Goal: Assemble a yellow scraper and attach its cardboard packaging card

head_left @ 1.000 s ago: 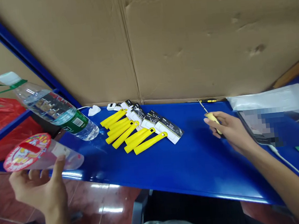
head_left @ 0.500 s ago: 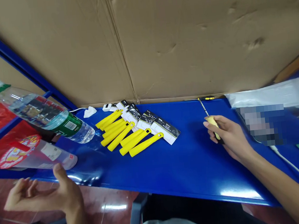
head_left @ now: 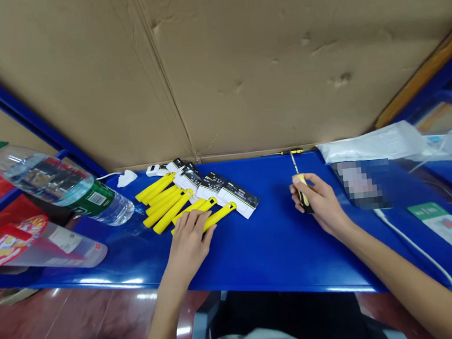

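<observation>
My left hand [head_left: 189, 242] rests over the front of a row of several tapered yellow plastic handles [head_left: 158, 189], each with a hole at its narrow end. Its fingers are bent around the wide end of the nearest yellow handle [head_left: 222, 215], which they partly hide. Black-and-white printed cards [head_left: 239, 197] lie just behind the row. To the right, my right hand [head_left: 320, 200] is closed around the yellow-and-black grip of a screwdriver [head_left: 303, 194], its metal shaft pointing up and away over the table.
A second screwdriver [head_left: 296, 151] lies along the cardboard wall [head_left: 240, 72]. At the left, a water bottle [head_left: 67, 179] and a plastic cup [head_left: 73, 243] stand on the blue table [head_left: 258, 257]. Toward the right are a blurred-out phone [head_left: 361, 186], a white cable [head_left: 413, 247] and a plastic bag [head_left: 371, 144].
My left hand has come from beyond the table's front left edge onto the nearest yellow handle. My right hand keeps the screwdriver. The view has turned slightly to the right.
</observation>
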`<state>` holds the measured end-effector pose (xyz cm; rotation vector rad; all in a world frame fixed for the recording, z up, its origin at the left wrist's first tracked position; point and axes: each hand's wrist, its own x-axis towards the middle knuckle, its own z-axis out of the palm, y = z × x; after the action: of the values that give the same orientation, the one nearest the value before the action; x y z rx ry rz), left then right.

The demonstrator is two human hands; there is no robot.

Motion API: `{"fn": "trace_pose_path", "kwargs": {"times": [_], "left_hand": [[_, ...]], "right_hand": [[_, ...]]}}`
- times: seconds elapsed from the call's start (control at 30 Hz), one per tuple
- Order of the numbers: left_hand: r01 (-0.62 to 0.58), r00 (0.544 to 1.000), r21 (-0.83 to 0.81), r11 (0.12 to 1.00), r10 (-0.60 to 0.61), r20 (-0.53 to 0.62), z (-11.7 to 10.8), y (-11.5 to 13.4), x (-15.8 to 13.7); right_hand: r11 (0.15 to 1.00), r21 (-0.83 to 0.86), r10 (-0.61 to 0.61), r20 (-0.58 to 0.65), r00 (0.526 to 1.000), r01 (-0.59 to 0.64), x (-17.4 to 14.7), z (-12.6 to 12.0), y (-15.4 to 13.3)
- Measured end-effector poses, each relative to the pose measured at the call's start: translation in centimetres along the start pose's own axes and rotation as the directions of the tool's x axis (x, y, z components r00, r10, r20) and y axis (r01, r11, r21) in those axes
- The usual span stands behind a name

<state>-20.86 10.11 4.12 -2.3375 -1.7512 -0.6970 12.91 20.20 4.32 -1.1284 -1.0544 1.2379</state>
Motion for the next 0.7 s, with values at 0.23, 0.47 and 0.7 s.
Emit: {"fn": "trace_pose_path", "kwargs": {"times": [0.23, 0.47, 0.7], "left_hand": [[0.039, 0.99, -0.231, 0.972, -0.069, -0.126, 0.4, 3.2, 2.0], [0.067, 0.936, -0.5, 0.864, -0.228, -0.268, 1.0, 7.6, 3.7], [0.01, 0.962, -0.629, 0.777, -0.178, -0.204, 2.4, 8.4, 8.1]], "right_hand": [[0.999, 0.027, -0.034, 0.044, 0.998, 0.033, -0.5, 0.6, -0.7], [0.984, 0.028, -0.179, 0.173, 0.968, 0.177, -0.2, 2.6, -3.7], [0.942, 0.046, -0.335, 0.071, 0.94, 0.332, 2.1, 4.2, -6.8]]}}
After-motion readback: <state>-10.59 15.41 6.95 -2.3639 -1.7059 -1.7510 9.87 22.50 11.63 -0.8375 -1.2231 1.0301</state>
